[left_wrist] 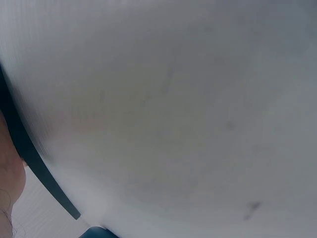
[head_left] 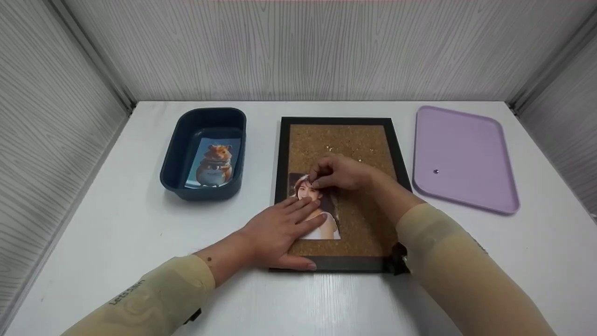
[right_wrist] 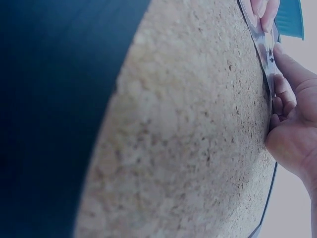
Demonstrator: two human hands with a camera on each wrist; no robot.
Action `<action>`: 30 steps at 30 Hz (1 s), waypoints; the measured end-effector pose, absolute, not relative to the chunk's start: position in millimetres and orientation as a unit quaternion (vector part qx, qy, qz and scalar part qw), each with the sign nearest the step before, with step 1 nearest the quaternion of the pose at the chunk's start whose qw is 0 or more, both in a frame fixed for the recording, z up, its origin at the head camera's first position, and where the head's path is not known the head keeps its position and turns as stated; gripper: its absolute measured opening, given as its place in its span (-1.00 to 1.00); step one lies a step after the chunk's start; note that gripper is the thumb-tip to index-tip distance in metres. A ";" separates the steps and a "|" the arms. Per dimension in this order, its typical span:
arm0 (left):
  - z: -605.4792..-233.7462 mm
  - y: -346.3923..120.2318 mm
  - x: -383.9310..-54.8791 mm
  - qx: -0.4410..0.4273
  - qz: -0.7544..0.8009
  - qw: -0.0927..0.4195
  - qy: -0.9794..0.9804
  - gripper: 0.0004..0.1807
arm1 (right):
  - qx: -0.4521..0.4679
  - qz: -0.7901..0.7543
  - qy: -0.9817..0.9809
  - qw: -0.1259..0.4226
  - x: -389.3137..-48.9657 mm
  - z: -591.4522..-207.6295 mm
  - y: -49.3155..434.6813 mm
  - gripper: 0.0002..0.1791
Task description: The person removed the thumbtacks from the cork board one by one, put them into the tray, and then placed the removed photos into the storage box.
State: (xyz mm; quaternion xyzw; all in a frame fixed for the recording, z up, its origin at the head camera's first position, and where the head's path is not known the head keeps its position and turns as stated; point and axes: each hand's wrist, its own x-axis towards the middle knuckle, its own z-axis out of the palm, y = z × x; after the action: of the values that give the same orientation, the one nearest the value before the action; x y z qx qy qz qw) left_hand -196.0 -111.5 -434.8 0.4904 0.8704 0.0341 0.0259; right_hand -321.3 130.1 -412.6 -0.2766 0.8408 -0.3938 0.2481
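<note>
In the head view, a corkboard [head_left: 361,219] with a black frame lies on the white table. A portrait photo [head_left: 330,228] lies on its lower left part. My left hand [head_left: 280,228] rests flat across the photo, fingers spread, thumb on the frame's near edge. Over the photo's top edge, my right hand [head_left: 343,173] has its thumb and curled fingers together, pinching what seems a small pin that the fingertips hide. The right wrist view shows this right hand [right_wrist: 302,114] at the photo, close to the left fingers. Only a hand's edge [left_wrist: 10,173] shows in the left wrist view.
A dark blue bin [head_left: 170,163] at the left holds a hamster picture [head_left: 214,165]. To the right lies a purple tray [head_left: 466,149] with one small shiny piece [head_left: 436,171] on it. Tiny shiny specks [head_left: 329,148] dot the upper cork. Panelled walls [head_left: 298,51] enclose the table.
</note>
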 end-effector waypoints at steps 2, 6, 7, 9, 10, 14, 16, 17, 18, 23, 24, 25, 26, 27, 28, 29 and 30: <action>-434.8 -111.8 -195.6 0.490 0.035 0.025 0.870 0.11 | -0.280 -0.392 0.841 0.244 -320.8 -412.2 129.8 -0.89; -435.2 -112.2 -195.1 0.490 0.033 0.021 0.871 0.11 | -0.281 -0.391 0.844 0.238 -320.3 -412.1 129.8 -0.91; -435.2 -112.4 -194.9 0.490 0.034 0.020 0.871 0.11 | -0.280 -0.392 0.844 0.238 -320.3 -412.0 129.8 -0.92; -435.5 -112.7 -194.8 0.492 0.034 0.016 0.870 0.11 | -0.278 -0.393 0.843 0.239 -320.8 -412.5 129.7 -0.92; -435.5 -112.7 -194.7 0.492 0.035 0.016 0.870 0.11 | -0.278 -0.394 0.843 0.239 -321.1 -412.8 129.8 -0.92; -435.4 -112.8 -194.8 0.491 0.035 0.019 0.870 0.12 | -0.265 -0.397 0.844 0.244 -321.8 -412.8 130.3 -0.91; -434.8 -112.7 -194.8 0.489 0.035 0.022 0.871 0.12 | -0.256 -0.396 0.847 0.246 -322.1 -412.5 130.7 -0.89; -434.7 -112.7 -194.8 0.489 0.033 0.023 0.871 0.11 | -0.252 -0.396 0.848 0.246 -322.1 -412.1 130.9 -0.89; -434.6 -112.7 -194.8 0.489 0.032 0.024 0.871 0.11 | -0.249 -0.396 0.849 0.247 -322.2 -411.8 131.1 -0.88; -434.9 -111.8 -195.2 0.488 0.021 0.025 0.872 0.11 | -0.239 -0.400 0.849 0.249 -322.0 -411.2 132.5 -0.88; -435.3 -111.7 -195.3 0.487 0.021 0.025 0.873 0.11 | -0.237 -0.401 0.849 0.249 -322.0 -411.3 133.1 -0.88; -435.7 -111.6 -195.4 0.487 0.021 0.025 0.873 0.11 | -0.235 -0.402 0.849 0.250 -321.9 -411.5 133.8 -0.88; -435.9 -111.5 -195.4 0.488 0.022 0.025 0.872 0.11 | -0.235 -0.403 0.848 0.250 -321.9 -411.6 134.4 -0.88; -436.2 -111.6 -195.5 0.488 0.022 0.024 0.872 0.11 | -0.234 -0.404 0.848 0.250 -321.9 -411.9 135.0 -0.89; -436.5 -111.8 -195.5 0.488 0.022 0.023 0.872 0.11 | -0.234 -0.406 0.847 0.251 -321.9 -412.1 135.4 -0.89; -436.7 -112.1 -195.5 0.489 0.022 0.021 0.872 0.11 | -0.235 -0.408 0.846 0.251 -322.1 -412.8 135.8 -0.89; -436.9 -112.3 -195.5 0.490 0.023 0.019 0.871 0.11 | -0.235 -0.407 0.846 0.250 -322.0 -412.9 136.2 -0.89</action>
State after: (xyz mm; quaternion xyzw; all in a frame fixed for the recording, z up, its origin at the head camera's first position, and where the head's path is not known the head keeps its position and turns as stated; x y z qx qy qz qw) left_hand -195.5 -112.3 -436.9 0.4896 0.8714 0.0233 0.0191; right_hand -322.0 136.2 -412.9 -0.2354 0.8463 -0.4071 0.2502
